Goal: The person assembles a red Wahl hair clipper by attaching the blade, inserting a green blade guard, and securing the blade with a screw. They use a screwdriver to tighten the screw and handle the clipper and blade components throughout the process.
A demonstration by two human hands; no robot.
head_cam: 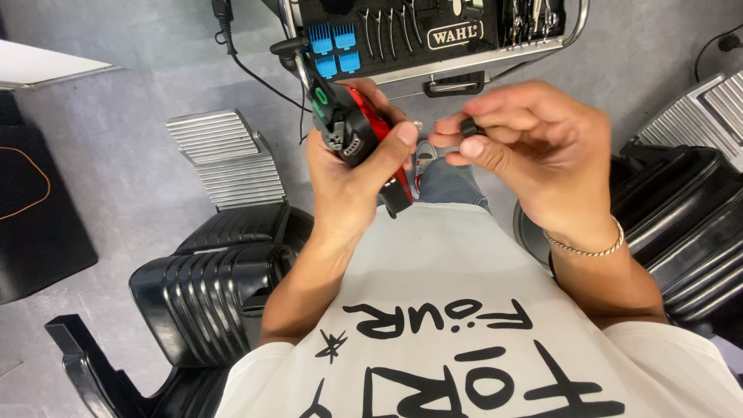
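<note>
My left hand (348, 182) grips a red and black hair clipper (357, 128), its exposed head with a green part turned up toward me and my thumb across its side. Just to the right, my right hand (534, 147) pinches a small black part (469, 127) between thumb and fingertips, close to the clipper but apart from it. A thin bracelet (588, 249) circles my right wrist. Both hands are held in front of my white printed shirt (464, 310).
An open black tool case (433, 35) with blue comb guards (334, 48), scissors and clips stands ahead on a metal-edged stand. Black barber chairs (209, 286) with ribbed metal footrests (224, 159) flank me left and right. A cable (248, 70) trails over the grey floor.
</note>
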